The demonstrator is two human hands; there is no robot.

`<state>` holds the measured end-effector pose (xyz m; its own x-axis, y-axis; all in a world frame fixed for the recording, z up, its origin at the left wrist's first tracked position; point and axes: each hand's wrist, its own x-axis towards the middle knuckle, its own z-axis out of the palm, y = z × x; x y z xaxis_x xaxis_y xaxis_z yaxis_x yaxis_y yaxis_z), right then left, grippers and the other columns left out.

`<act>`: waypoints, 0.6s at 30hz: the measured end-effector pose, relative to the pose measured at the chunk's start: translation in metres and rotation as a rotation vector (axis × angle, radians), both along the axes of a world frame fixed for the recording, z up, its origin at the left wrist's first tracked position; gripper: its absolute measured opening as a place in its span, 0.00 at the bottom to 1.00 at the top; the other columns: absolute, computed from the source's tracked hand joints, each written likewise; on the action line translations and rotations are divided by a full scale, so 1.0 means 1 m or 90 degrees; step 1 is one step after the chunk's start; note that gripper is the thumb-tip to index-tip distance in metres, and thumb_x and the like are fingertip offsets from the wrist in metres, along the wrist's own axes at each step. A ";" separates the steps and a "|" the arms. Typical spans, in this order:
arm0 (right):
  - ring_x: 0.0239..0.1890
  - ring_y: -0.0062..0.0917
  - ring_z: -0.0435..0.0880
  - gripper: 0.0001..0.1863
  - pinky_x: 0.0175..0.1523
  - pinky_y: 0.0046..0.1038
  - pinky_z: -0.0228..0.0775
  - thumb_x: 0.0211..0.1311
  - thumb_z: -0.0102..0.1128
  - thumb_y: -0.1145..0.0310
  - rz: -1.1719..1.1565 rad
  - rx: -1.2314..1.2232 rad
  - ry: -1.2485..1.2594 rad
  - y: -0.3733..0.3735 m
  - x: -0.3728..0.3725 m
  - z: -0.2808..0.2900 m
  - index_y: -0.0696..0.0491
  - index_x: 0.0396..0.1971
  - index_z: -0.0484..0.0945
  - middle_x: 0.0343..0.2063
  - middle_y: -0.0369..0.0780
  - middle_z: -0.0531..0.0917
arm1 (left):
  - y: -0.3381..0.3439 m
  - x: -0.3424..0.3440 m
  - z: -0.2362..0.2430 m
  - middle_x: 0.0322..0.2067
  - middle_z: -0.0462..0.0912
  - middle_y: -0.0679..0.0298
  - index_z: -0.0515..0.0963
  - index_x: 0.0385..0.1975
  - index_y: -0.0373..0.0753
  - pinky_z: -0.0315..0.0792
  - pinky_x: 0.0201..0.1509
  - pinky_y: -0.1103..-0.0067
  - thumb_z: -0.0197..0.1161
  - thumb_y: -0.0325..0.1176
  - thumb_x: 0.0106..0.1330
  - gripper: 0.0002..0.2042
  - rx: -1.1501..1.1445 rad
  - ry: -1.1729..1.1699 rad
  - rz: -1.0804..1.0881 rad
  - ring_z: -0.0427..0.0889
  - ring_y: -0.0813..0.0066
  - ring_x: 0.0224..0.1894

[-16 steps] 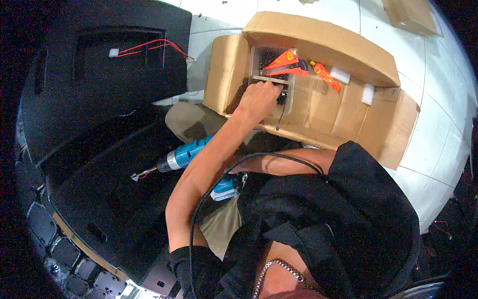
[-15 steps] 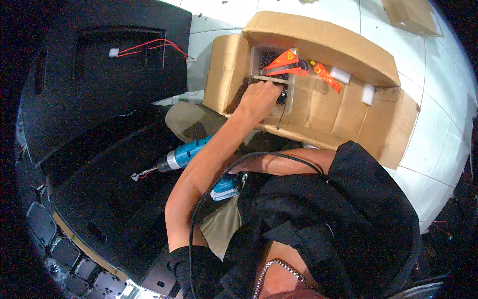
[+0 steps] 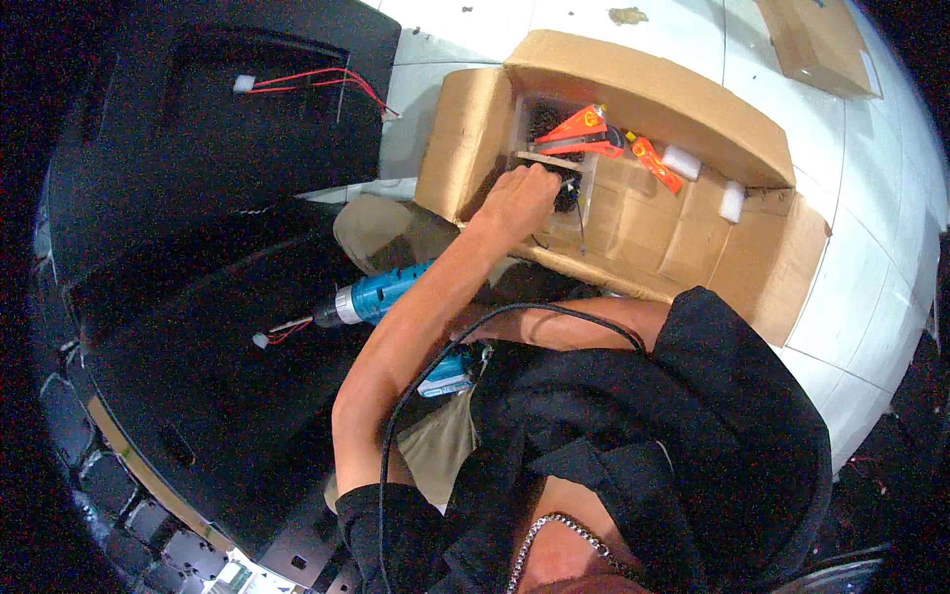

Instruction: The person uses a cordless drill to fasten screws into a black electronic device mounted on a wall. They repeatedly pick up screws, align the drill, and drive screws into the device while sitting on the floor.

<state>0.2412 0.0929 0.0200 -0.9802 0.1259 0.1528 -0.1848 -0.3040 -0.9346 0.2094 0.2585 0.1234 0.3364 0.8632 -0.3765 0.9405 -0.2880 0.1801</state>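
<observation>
My left hand [image 3: 520, 198] reaches into a clear plastic bin [image 3: 586, 203] of small black parts. Its fingers are curled down and closed; their tips, and whatever they hold, are hidden. Against the bin's divider lies an orange-and-black tool [image 3: 584, 134], perhaps a utility knife. My right hand [image 3: 477, 324] is closed round the grip of a blue cordless drill [image 3: 386, 294], mostly covered by my left forearm. The drill's chuck and bit point left, near a white connector [image 3: 260, 341] with red wires. Its battery [image 3: 445, 376] shows below my left forearm.
An open cardboard box [image 3: 792, 267] surrounds the bin. It also holds an orange tube [image 3: 655, 163] and white foam blocks [image 3: 732, 201]. Black moulded panels [image 3: 237, 178] fill the left, one bearing a connector [image 3: 243, 84] with red wires. A black cable [image 3: 396, 426] crosses my arms.
The view has shifted slightly, so the box sits a little further right. My left hand stays in the bin with its fingers curled. The drill remains in my right hand.
</observation>
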 end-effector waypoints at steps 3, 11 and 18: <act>0.55 0.33 0.70 0.22 0.61 0.34 0.59 0.56 0.53 0.69 0.006 0.010 0.000 -0.001 0.000 0.002 0.54 0.53 0.70 0.51 0.42 0.75 | 0.001 0.002 -0.004 0.27 0.81 0.45 0.80 0.28 0.32 0.77 0.42 0.60 0.55 0.26 0.55 0.07 -0.001 0.011 0.015 0.83 0.49 0.36; 0.58 0.35 0.69 0.23 0.63 0.35 0.58 0.57 0.50 0.70 0.000 0.032 0.020 0.001 -0.005 0.006 0.54 0.55 0.69 0.54 0.44 0.74 | -0.002 0.002 0.015 0.28 0.81 0.46 0.79 0.29 0.32 0.78 0.38 0.60 0.59 0.27 0.53 0.06 -0.001 0.022 -0.041 0.83 0.48 0.34; 0.60 0.37 0.68 0.24 0.64 0.36 0.57 0.58 0.48 0.71 -0.056 0.122 0.100 0.000 -0.029 0.005 0.54 0.57 0.67 0.56 0.45 0.73 | -0.013 -0.008 0.048 0.29 0.83 0.50 0.79 0.33 0.35 0.77 0.38 0.64 0.61 0.30 0.55 0.08 0.069 -0.216 0.107 0.83 0.53 0.32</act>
